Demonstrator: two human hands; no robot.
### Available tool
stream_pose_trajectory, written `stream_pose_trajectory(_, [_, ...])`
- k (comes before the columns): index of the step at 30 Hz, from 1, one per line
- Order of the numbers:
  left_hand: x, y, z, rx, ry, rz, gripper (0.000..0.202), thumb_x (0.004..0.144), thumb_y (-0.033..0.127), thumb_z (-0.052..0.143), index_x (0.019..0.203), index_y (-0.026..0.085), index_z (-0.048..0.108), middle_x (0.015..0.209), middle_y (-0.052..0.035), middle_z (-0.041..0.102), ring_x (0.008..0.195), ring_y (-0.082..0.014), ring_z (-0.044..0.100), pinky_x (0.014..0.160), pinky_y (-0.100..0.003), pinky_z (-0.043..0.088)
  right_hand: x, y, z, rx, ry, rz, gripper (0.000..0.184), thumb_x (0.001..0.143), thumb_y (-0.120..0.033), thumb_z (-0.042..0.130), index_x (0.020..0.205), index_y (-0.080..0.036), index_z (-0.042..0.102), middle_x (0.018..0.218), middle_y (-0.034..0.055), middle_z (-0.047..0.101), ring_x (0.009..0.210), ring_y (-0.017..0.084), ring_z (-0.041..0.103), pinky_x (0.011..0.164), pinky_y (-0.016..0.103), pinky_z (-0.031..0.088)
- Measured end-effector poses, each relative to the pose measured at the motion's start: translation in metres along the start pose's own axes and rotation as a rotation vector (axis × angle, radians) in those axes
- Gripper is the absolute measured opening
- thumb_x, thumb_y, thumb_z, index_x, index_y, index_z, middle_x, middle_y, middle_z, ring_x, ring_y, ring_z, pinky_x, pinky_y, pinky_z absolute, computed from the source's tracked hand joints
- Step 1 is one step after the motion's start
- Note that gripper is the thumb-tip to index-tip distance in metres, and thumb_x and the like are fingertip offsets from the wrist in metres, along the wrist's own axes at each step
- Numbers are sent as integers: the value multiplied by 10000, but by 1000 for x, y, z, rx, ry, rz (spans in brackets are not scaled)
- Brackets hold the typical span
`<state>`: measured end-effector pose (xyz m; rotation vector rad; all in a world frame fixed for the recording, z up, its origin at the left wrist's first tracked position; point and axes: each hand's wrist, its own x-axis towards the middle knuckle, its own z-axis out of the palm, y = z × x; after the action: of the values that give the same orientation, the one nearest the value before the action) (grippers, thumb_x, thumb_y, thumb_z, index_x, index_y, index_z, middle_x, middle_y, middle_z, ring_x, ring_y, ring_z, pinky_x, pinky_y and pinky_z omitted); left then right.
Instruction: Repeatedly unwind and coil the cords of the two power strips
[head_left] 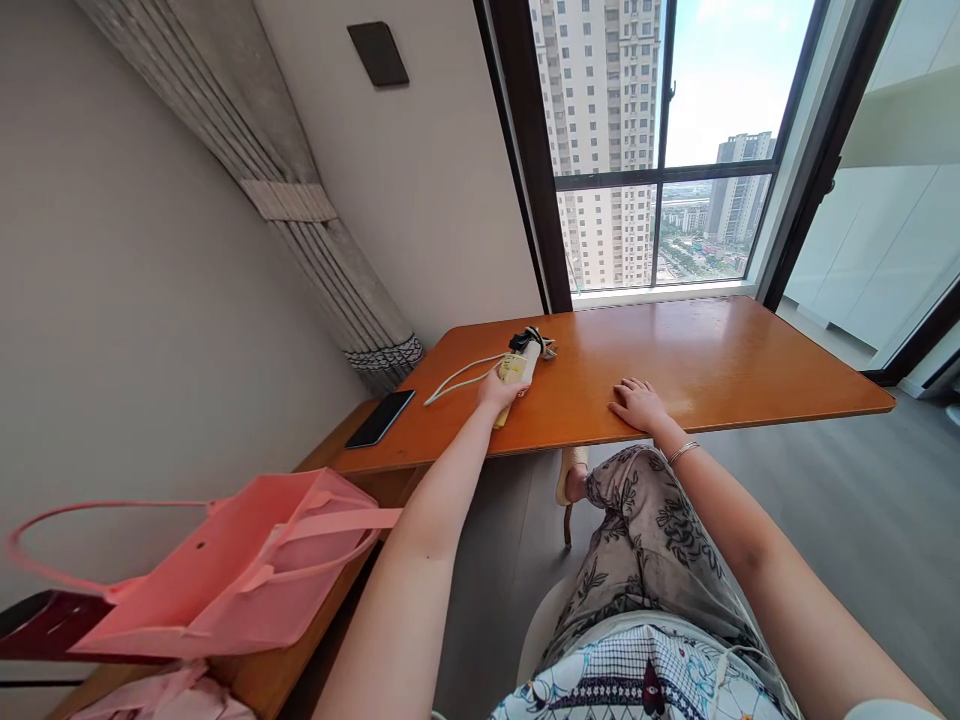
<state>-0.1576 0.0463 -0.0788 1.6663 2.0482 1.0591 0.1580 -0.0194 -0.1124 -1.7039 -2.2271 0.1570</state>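
You are sitting at the orange desk (720,350) with both arms stretched forward. Your left hand (499,389) is closing around the near end of a cream power strip (523,362), fingers wrapped over its body, so this hand is holding it rather than lying open. The power strip is lying on the desk left of centre. Its long axis is running away from you and slightly to the right, toward the window (660,140). The near end is sitting in your palm. The far end is carrying a black plug (520,341) and a small tangle of cable. A white cord (459,381) is looping off to the left of your left hand, across the desk surface.

Your right hand (638,403) is resting palm down near the front edge of the desk, fingers spread and flat, gripping nothing. It is lying well to the right of the power strip, so the left hand is the one on it. A thin bracelet (683,452) is circling your right wrist.

A dark phone (380,418) is lying face up near the desk's left corner, apart from the cord. A pink bag (225,570) is slumping on the lower surface to your left.
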Motion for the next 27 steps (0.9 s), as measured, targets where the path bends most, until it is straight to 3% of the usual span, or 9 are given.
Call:
stream_pose_trajectory(3, [-12, 15, 18, -270, -75, 27, 609, 624, 302, 834, 1172, 167, 605, 1145, -107, 718, 1029, -249, 694, 876, -337, 543, -2, 0, -1, 22, 35, -12, 482, 972, -457, 498, 1332, -157, 606, 1460, 147, 544, 1388, 287, 449, 1181, 438, 293])
stream_pose_trajectory(6, [-28, 32, 31, -470, -150, 103, 619, 575, 255, 855, 1137, 157, 614, 1137, -106, 722, 1033, -251, 691, 895, -354, 552, -3, 2, -1, 60, 89, -28, 501, 987, -427, 464, 1398, -150, 537, 1437, 151, 560, 1353, 252, 491, 1156, 387, 345])
stream_pose_trajectory(9, [-44, 45, 35, -350, -167, 203, 616, 589, 266, 851, 1145, 160, 609, 1148, -111, 717, 1045, -263, 684, 900, -385, 554, -1, 6, 0, 307, 229, -13, 576, 986, -422, 438, 1498, -162, 394, 1491, 169, 493, 1336, 242, 515, 1127, 399, 395])
stream_pose_trajectory(13, [-64, 59, 35, -153, -180, 331, 629, 617, 292, 837, 1192, 200, 599, 1164, -89, 714, 1075, -281, 676, 896, -405, 548, 12, 11, 0, 754, 408, 133, 791, 935, -543, 470, 1581, -185, 187, 1616, 213, 265, 1313, 269, 545, 1007, 396, 507])
stream_pose_trajectory(15, [-73, 65, 35, -61, -202, 394, 630, 616, 303, 834, 1193, 210, 598, 1159, -85, 715, 1073, -291, 677, 883, -400, 545, 22, 14, -5, 837, 450, 168, 942, 876, -602, 547, 1600, -194, 103, 1636, 218, 199, 1335, 282, 525, 1018, 395, 502])
stream_pose_trajectory(17, [-81, 70, 37, -2, -233, 453, 632, 616, 313, 832, 1193, 220, 592, 1163, -87, 712, 1076, -299, 673, 880, -399, 538, 31, 17, -11, 855, 470, 155, 1060, 811, -611, 635, 1606, -196, 70, 1619, 216, 247, 1351, 289, 504, 1056, 415, 474])
stream_pose_trajectory(20, [-90, 74, 38, 56, -275, 529, 618, 654, 360, 809, 1210, 237, 569, 1177, -80, 701, 1086, -296, 662, 879, -400, 528, 38, 22, -20, 887, 462, 98, 1075, 753, -559, 712, 1598, -202, 150, 1538, 193, 410, 1345, 292, 497, 1066, 449, 464])
stream_pose_trajectory(27, [-92, 74, 32, 151, -285, 601, 605, 694, 375, 771, 1232, 203, 554, 1184, -100, 685, 1077, -297, 655, 864, -376, 512, 32, 41, -29, 908, 362, 49, 793, 809, -454, 635, 1513, -188, 386, 1427, 155, 554, 1275, 271, 564, 1033, 407, 490])
